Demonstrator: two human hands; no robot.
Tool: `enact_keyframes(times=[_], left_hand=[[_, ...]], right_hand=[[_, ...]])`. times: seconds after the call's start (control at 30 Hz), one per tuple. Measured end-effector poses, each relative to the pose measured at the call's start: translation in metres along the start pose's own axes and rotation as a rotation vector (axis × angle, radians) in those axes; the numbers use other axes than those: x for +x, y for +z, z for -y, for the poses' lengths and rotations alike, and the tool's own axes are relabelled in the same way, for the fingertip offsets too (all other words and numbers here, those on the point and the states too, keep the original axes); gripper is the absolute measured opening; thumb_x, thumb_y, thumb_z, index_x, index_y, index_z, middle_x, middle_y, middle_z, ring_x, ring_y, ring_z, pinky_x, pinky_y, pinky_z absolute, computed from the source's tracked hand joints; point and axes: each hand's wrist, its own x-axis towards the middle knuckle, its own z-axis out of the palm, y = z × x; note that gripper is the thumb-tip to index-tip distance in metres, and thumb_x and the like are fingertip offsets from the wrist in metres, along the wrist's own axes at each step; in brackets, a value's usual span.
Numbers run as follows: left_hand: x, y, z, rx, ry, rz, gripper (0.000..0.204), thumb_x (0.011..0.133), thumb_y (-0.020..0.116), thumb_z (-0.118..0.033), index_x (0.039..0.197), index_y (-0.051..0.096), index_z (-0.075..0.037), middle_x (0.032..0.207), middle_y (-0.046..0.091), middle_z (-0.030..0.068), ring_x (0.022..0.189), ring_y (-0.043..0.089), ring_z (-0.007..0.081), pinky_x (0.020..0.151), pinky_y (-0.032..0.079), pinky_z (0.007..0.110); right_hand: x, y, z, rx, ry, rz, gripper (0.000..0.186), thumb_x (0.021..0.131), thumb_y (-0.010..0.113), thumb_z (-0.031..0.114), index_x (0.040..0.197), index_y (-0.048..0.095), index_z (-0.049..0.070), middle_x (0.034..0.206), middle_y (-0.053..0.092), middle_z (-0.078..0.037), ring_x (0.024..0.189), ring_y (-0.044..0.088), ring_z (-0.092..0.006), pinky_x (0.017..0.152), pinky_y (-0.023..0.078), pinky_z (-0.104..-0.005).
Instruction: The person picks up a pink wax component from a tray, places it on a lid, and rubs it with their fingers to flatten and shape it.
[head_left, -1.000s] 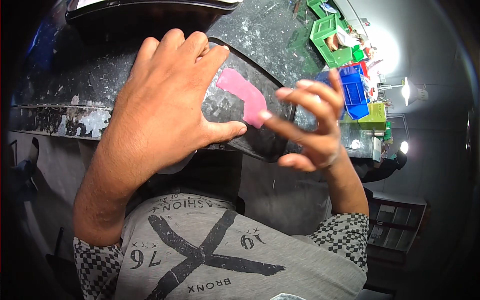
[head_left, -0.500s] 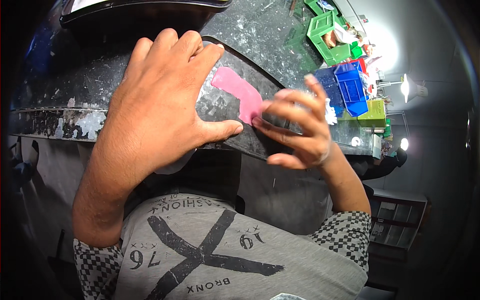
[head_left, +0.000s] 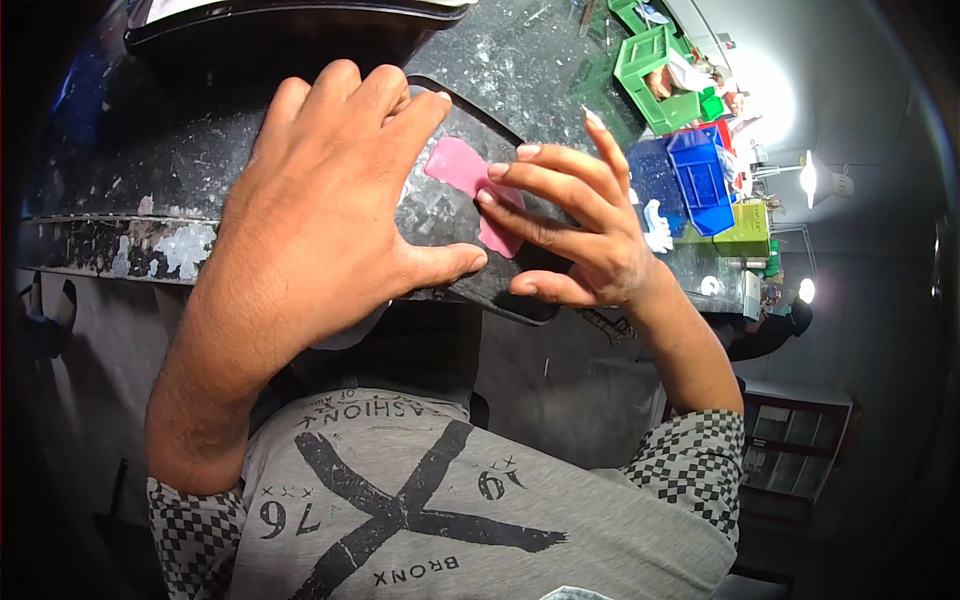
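A soft, flat pink strip (head_left: 458,166), bent and of a waxy or clay-like look, lies on a dark board (head_left: 440,210) with rounded corners. My right hand (head_left: 585,225) comes in from the right, fingers spread. Its index and middle fingertips press on the middle of the strip and cover part of it; the little finger is raised, and the thumb stays apart from the pink. Across the board's left part rests my left hand (head_left: 310,210), thumb stretched along the near side and index finger reaching the far side. Its other fingers bend downward, their tips hidden.
The dark, white-smeared worktable (head_left: 500,60) carries a black tray (head_left: 290,25) at the far left. Green bins (head_left: 650,75), a blue bin (head_left: 703,180), a crumpled white piece (head_left: 657,228) and a yellow-green box (head_left: 745,230) stand at the right. A shelf cabinet (head_left: 795,435) is beyond.
My right hand has shifted left and its fingertips have moved from the strip's right edge onto its middle. The strip's bend looks more pressed in. My left hand has barely moved.
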Motion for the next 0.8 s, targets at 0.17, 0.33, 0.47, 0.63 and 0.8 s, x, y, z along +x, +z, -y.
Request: enact_keyframes(times=[0.17, 0.33, 0.47, 0.63, 0.8], left_hand=[[-0.001, 0.001, 0.001, 0.009, -0.008, -0.013, 0.090, 0.063, 0.094, -0.048, 0.137, 0.062, -0.006, 0.117, 0.057, 0.0083, 0.111, 0.052, 0.0281, 0.098, 0.041, 0.040], [-0.001, -0.001, 0.000, -0.009, -0.015, 0.020, 0.089, 0.064, 0.094, -0.047, 0.137, 0.062, -0.006, 0.117, 0.057, 0.0082, 0.111, 0.052, 0.0279, 0.097, 0.041, 0.040], [-0.003, 0.001, 0.001, -0.004, -0.008, -0.012, 0.089, 0.064, 0.094, -0.047, 0.137, 0.062, -0.007, 0.117, 0.057, 0.0080, 0.110, 0.052, 0.0275, 0.097, 0.041, 0.040], [-0.002, -0.002, 0.001, -0.010, -0.031, 0.035, 0.089, 0.064, 0.094, -0.047, 0.137, 0.062, -0.007, 0.117, 0.057, 0.0080, 0.110, 0.052, 0.0270, 0.096, 0.041, 0.041], [-0.002, -0.001, 0.002, 0.001, -0.027, -0.008, 0.091, 0.064, 0.094, -0.047, 0.138, 0.061, -0.007, 0.117, 0.057, 0.0082, 0.110, 0.052, 0.0278, 0.096, 0.041, 0.041]], right_hand=[[0.019, -0.027, -0.016, -0.057, -0.014, -0.142, 0.054, 0.086, 0.075, 0.062, 0.124, 0.081, 0.025, 0.144, 0.065, -0.004, 0.139, 0.055, -0.0263, 0.128, 0.019, -0.0598], [0.018, -0.018, -0.013, -0.062, -0.089, -0.065, 0.058, 0.085, 0.072, 0.070, 0.124, 0.082, 0.029, 0.145, 0.066, -0.002, 0.138, 0.056, -0.0249, 0.128, 0.019, -0.0595], [0.019, -0.013, -0.024, -0.118, -0.151, -0.067, 0.059, 0.088, 0.063, 0.076, 0.123, 0.082, 0.032, 0.146, 0.065, -0.003, 0.138, 0.054, -0.0260, 0.128, 0.017, -0.0585], [0.014, -0.032, -0.025, -0.139, -0.065, -0.146, 0.055, 0.089, 0.064, 0.074, 0.113, 0.085, 0.030, 0.147, 0.065, -0.003, 0.139, 0.054, -0.0266, 0.128, 0.018, -0.0583], [0.016, -0.022, -0.021, -0.048, -0.096, -0.083, 0.052, 0.090, 0.068, 0.068, 0.122, 0.083, 0.030, 0.147, 0.065, -0.005, 0.139, 0.054, -0.0275, 0.127, 0.019, -0.0573]])
